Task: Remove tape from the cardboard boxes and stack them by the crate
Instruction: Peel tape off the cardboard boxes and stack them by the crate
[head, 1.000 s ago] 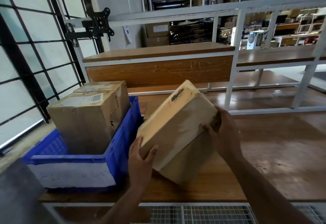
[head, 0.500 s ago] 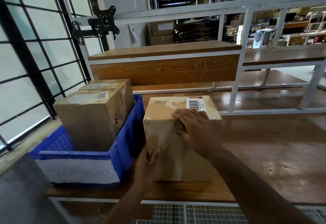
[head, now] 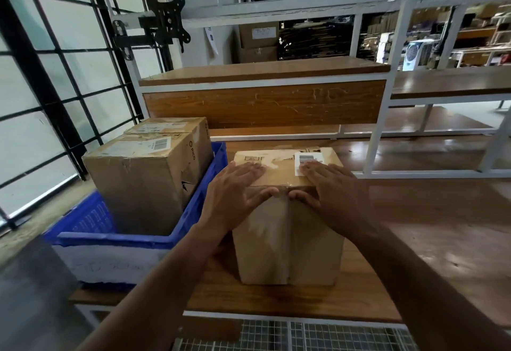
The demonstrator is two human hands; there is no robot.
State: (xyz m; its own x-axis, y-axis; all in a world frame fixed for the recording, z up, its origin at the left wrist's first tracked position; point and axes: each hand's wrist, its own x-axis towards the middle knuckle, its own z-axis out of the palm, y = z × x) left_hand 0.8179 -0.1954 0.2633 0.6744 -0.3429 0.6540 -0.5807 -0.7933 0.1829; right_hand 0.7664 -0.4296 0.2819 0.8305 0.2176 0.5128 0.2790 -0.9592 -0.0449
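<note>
While hands (head: pixel 235 196) flat: three boxes (head: pixel 287 234).

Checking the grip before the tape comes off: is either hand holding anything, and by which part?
Both hands rest on the cardboard box at its top front edge: left hand and right hand lie fingers flat on top, thumbs on the front face. Nothing is lifted.

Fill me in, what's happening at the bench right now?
A person has a cardboard box standing upright on the wooden bench, just right of the blue crate. Both hands lie flat on its top: left hand near the left side, right hand partly over the barcode label, thumbs at the front edge where the tape runs down. The tape is still on. Two more boxes sit in the crate.
</note>
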